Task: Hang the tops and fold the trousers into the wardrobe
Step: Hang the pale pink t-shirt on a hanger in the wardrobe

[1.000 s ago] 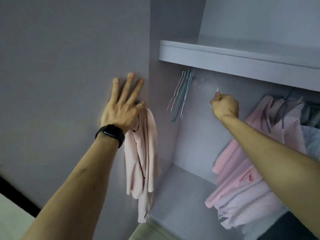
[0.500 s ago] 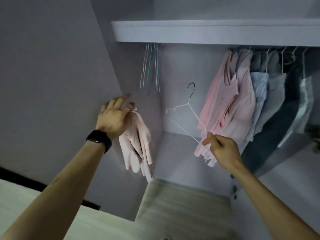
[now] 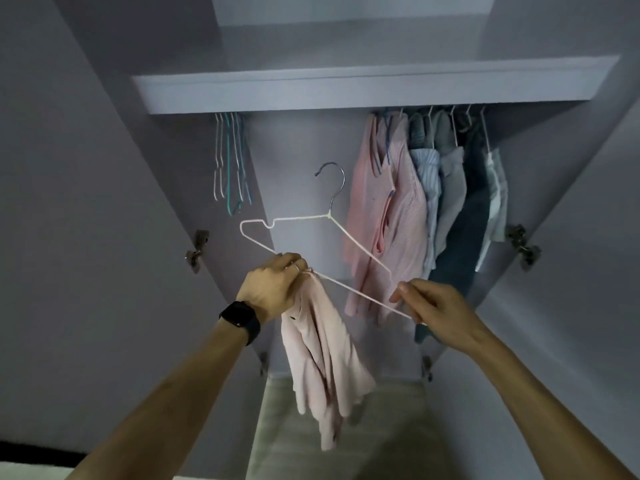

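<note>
Gripping pink top (image 3: pixel 322 341) at centre-left, L hand (image 3: pixel 273 289) has fingers curled round it; top dangles below. Wire hanger (image 3: pixel 300 217) tilts at centre. R hand (image 3: pixel 436 313) pinches hanger's end, centre-right, w/ hung clothes (image 3: pixel 415 202) behind.

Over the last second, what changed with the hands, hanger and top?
The right hand brought the white hanger down from under the shelf. The left hand left the door and carried the pink top across to the hanger's lower bar. Unchanged: both grips, the hung clothes, the spare hangers.
</note>
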`<state>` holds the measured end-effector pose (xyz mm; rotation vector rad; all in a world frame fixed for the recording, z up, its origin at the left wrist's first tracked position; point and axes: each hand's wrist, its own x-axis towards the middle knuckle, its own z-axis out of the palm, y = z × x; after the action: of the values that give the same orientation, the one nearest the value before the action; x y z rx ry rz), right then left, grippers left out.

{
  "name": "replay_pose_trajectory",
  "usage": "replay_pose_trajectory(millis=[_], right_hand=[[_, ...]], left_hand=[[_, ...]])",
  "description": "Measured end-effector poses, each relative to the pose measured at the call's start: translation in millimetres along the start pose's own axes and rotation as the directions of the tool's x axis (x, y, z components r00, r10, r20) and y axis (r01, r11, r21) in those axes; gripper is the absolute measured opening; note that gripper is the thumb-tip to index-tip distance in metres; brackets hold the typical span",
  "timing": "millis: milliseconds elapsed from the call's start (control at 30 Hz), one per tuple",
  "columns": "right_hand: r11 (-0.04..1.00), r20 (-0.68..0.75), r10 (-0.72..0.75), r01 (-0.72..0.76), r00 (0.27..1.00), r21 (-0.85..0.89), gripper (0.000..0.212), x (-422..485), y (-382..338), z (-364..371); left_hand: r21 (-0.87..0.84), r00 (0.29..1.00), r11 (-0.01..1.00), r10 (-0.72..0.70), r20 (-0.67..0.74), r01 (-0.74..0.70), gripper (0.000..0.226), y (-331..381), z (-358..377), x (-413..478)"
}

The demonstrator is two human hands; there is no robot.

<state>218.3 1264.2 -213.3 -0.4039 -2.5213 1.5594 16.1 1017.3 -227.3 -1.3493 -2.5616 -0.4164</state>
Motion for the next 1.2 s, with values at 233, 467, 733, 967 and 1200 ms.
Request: replay_pose_trajectory(millis=[233,467,733,967,1200], right_hand=[[0.991,0.053,0.017,-0.009,0.998,-0.134,0.005,26.7,-11.4,-17.4],[0.956,-0.096,0.24,-0.218,0.966,0.197,0.041,71.7,-39.2,-35.7],[0.996,-0.264,0.059,-0.037,0.963,0.085,0.034,33.2,17.8,-21.6],[0.989,-0.235,-0.036,0.068,0.971,0.128,0.01,65.2,6.4,-17.5],[0.998,-0.535,0.033,-0.058,0.844,-0.03,0.023,87.1,29.0,-81.8]], left_hand=[[0.232,0.866,0.846,0.499,-0.026,-0.48,0.033,55.4,7.8,43.5],[-0.043,0.95,0.966,0.26,0.17,-0.257,0.026,95.6,26.9,64.9],[-0.555,0.945,0.766,-0.225,0.239,0.323,0.02,101.2,23.3,91.8],[-0.672,0.961,0.699,-0.081,0.266,0.245,0.01,93.1,3.2,114.9],[-0.726,0.896,0.53,-0.328,0.301,0.438,0.019,16.1,-32.6,105.9]])
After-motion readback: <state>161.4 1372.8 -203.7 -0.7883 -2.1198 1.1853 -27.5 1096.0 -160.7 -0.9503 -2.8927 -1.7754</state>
